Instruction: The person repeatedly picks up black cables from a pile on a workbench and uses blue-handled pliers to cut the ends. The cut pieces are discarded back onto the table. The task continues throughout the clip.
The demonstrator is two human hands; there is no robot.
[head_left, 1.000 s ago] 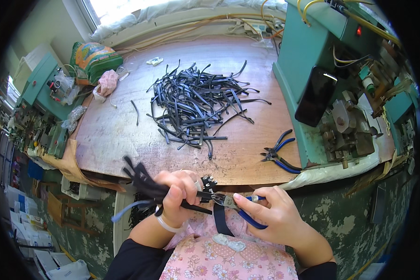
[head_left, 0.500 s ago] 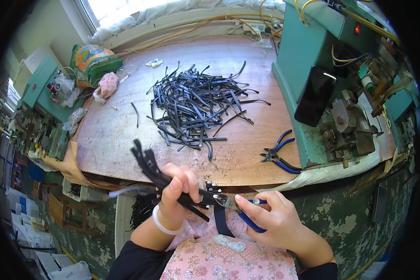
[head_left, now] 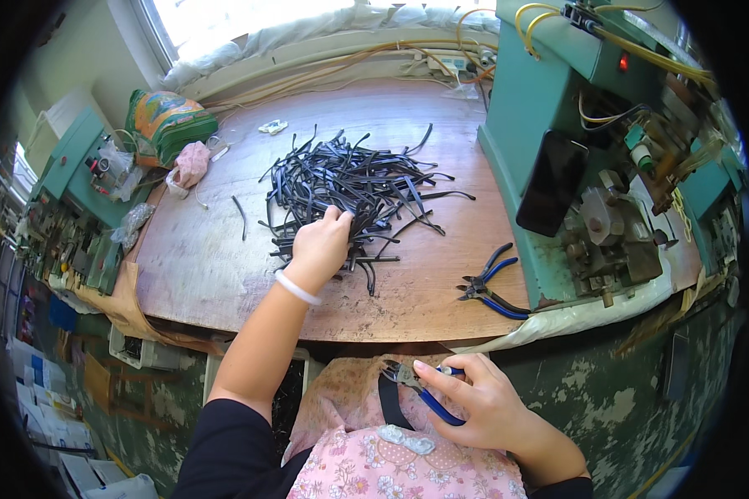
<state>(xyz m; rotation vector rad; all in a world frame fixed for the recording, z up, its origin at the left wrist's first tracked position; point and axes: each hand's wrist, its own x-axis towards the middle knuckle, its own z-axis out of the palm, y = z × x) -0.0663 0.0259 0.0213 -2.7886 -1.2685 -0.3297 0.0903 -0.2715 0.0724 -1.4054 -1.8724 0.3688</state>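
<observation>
A heap of slim black eyeglass temples (head_left: 341, 183), many with bent tips, lies mid-table. My left hand (head_left: 320, 241) reaches forward onto its near side. The fingers are curled together against the temples, and what they pinch is hidden. Low in front of the apron, my right hand (head_left: 483, 399) is wrapped round blue-handled side cutters (head_left: 424, 395). Their metal jaws point up and left, with nothing visible between them. A second pair of blue and black side cutters (head_left: 495, 287) rests at the table's right front.
A green machine (head_left: 524, 125) with a phone (head_left: 552, 183) against it stands at right. At far left are another green machine (head_left: 75, 166), a patterned bag (head_left: 171, 125) and a pink cloth bundle (head_left: 191, 164). Below the table edge sits a pale bin (head_left: 312, 370).
My left hand has moved from beside the cutters up to the heap, and the bunch of temples it held is no longer in it. My right hand stays low with the cutters.
</observation>
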